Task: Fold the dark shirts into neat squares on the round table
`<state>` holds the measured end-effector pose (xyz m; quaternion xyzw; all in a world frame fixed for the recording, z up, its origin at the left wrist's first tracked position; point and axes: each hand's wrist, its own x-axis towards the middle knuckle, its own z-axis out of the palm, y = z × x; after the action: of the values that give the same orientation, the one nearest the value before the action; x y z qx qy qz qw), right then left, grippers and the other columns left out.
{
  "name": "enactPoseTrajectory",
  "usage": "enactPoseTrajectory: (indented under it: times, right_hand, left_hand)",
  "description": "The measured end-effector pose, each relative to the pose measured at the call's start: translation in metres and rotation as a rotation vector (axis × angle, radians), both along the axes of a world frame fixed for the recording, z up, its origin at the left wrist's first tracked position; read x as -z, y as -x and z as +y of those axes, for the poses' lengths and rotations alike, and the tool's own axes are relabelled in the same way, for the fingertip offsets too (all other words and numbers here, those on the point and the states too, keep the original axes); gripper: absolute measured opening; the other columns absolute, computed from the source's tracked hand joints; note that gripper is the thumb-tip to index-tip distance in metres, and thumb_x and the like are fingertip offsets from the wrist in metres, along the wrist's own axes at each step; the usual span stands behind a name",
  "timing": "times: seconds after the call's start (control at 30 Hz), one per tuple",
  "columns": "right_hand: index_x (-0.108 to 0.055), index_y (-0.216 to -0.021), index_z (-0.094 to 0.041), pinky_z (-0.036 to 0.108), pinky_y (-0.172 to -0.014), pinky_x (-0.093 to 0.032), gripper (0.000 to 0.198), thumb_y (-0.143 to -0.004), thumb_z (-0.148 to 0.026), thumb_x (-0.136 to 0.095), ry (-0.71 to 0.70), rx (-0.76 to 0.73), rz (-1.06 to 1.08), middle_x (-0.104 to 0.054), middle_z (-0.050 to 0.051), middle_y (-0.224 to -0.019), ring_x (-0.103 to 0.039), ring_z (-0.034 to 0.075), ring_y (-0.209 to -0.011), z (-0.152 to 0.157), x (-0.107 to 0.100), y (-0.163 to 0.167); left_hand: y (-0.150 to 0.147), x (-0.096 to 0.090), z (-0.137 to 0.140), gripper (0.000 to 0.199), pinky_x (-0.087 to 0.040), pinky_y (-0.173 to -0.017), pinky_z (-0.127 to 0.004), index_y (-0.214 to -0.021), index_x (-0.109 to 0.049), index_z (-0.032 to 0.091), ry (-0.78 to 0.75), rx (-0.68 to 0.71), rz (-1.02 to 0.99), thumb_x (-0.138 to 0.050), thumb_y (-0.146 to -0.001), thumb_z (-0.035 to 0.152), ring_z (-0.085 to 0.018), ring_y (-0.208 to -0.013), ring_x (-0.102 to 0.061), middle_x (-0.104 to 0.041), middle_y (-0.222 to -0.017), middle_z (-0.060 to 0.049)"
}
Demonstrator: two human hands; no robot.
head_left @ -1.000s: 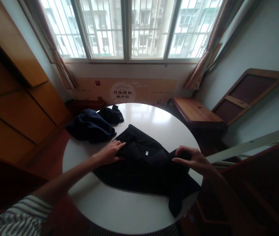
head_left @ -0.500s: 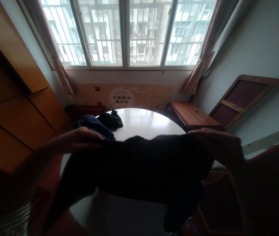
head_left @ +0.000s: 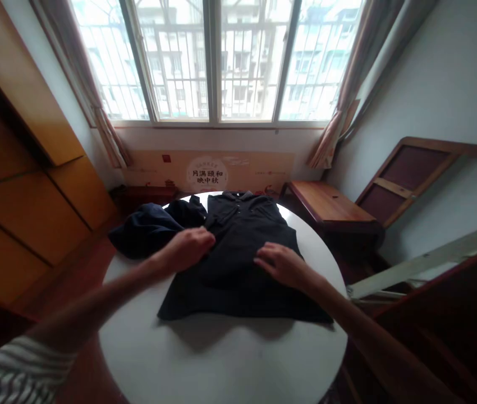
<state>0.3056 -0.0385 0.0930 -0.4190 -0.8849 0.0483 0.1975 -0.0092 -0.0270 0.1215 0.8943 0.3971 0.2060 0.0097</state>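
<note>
A black polo shirt (head_left: 238,280) lies spread on the white round table (head_left: 221,365), its collar at the far edge and its hem towards me. Over its left side is my left hand (head_left: 190,247), fingers curled together; whether they pinch any cloth is hidden. My right hand (head_left: 283,262) is over the right half of the shirt, fingers bent, with the thumb a little apart and no cloth seen between them. I cannot tell whether either hand touches the fabric.
Crumpled dark navy clothing (head_left: 143,230) sits at the table's left edge, against the shirt. Beyond the table on the right stands a wooden bench (head_left: 331,202). Wooden cabinets (head_left: 19,213) line the left side, and a barred window (head_left: 213,62) is ahead.
The dark garment, held up and stretched between both hands before, now lies flat on the table as a polo shirt. Both hands have come inwards, closer together over it.
</note>
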Motion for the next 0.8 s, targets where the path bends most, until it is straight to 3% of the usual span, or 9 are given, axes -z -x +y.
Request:
enactPoseTrajectory:
  times: [0.07,0.13,0.2,0.3,0.4,0.5,0.63,0.73,0.8]
  right_hand:
    - [-0.071,-0.109,-0.019,0.038,-0.088,-0.054,0.037,-0.088,-0.049,-0.066,0.070,-0.058,-0.034,-0.069,0.011,-0.105,-0.066,0.025,-0.098,-0.050,0.032,-0.006]
    - [-0.064,-0.127,-0.020,0.042,-0.095,-0.053,0.062,-0.077,-0.054,-0.076,0.108,-0.076,-0.035,-0.065,0.014,-0.121,-0.062,0.029,-0.111,-0.084,0.058,-0.016]
    - [-0.057,-0.137,-0.020,0.046,-0.101,-0.050,0.066,-0.080,-0.049,-0.074,0.061,-0.031,-0.044,-0.059,0.016,-0.134,-0.056,0.032,-0.123,-0.100,0.077,-0.030]
    - [-0.053,-0.141,-0.019,0.050,-0.103,-0.049,0.052,-0.092,-0.035,-0.061,-0.071,0.077,-0.056,-0.054,0.017,-0.141,-0.052,0.032,-0.129,-0.094,0.097,-0.052]
    - [-0.060,-0.131,-0.019,0.050,-0.098,-0.053,0.040,-0.092,-0.018,-0.052,-0.166,0.110,-0.088,-0.063,0.016,-0.129,-0.058,0.031,-0.120,-0.076,0.104,-0.066]
    - [-0.068,-0.115,-0.015,0.043,-0.088,-0.057,0.049,-0.077,0.003,-0.043,-0.140,0.036,-0.179,-0.069,0.014,-0.110,-0.064,0.027,-0.104,-0.071,0.097,-0.070]
    - [-0.071,-0.102,-0.017,0.037,-0.081,-0.058,0.046,-0.070,0.005,-0.045,0.084,-0.014,-0.242,-0.070,0.012,-0.100,-0.066,0.025,-0.092,-0.102,0.070,-0.068]
    - [-0.071,-0.095,-0.023,0.030,-0.079,-0.056,0.031,-0.082,-0.004,-0.050,0.356,-0.047,-0.196,-0.070,0.007,-0.101,-0.068,0.020,-0.091,-0.130,0.040,-0.068]
    - [-0.071,-0.091,-0.026,0.026,-0.072,-0.055,0.016,-0.090,-0.018,-0.057,0.509,-0.084,-0.166,-0.071,0.003,-0.093,-0.069,0.018,-0.083,-0.132,0.021,-0.065]
  left_hand:
    - [0.000,0.043,-0.053,0.028,-0.053,-0.084,-0.033,-0.111,-0.066,0.021,0.124,0.102,0.088,-0.054,-0.097,0.042,-0.020,-0.092,-0.064,-0.066,-0.104,-0.007]
    - [0.006,0.076,-0.088,0.057,-0.054,-0.090,-0.040,-0.128,-0.059,0.020,0.187,0.153,0.128,-0.067,-0.084,0.056,-0.027,-0.104,-0.061,-0.063,-0.119,-0.012]
    - [0.015,0.097,-0.105,0.064,-0.052,-0.096,-0.045,-0.137,-0.052,0.019,0.181,0.115,0.118,-0.068,-0.084,0.053,-0.030,-0.113,-0.058,-0.059,-0.128,-0.015]
    - [0.027,0.109,-0.103,0.048,-0.050,-0.102,-0.045,-0.141,-0.049,0.019,0.150,0.037,0.069,-0.057,-0.095,0.032,-0.029,-0.120,-0.054,-0.057,-0.133,-0.015]
    - [0.030,0.108,-0.092,0.046,-0.051,-0.100,-0.043,-0.136,-0.052,0.020,0.175,0.016,0.065,-0.050,-0.091,0.011,-0.027,-0.116,-0.057,-0.060,-0.127,-0.013]
    - [0.027,0.100,-0.090,0.044,-0.054,-0.090,-0.038,-0.121,-0.059,0.019,0.284,-0.018,0.115,-0.048,-0.082,0.002,-0.025,-0.104,-0.062,-0.063,-0.114,-0.011]
    - [0.029,0.076,-0.109,0.028,-0.053,-0.077,-0.031,-0.098,-0.061,0.021,0.510,-0.014,0.191,-0.057,-0.074,0.007,-0.021,-0.086,-0.065,-0.065,-0.101,-0.006]
    - [0.036,0.052,-0.124,0.024,-0.050,-0.069,-0.025,-0.091,-0.064,0.022,0.677,0.094,0.215,-0.062,-0.071,0.009,-0.017,-0.078,-0.065,-0.067,-0.093,-0.002]
    - [0.035,0.038,-0.123,0.017,-0.047,-0.062,-0.021,-0.092,-0.067,0.023,0.801,0.238,0.213,-0.064,-0.078,0.015,-0.014,-0.072,-0.065,-0.068,-0.085,0.001]
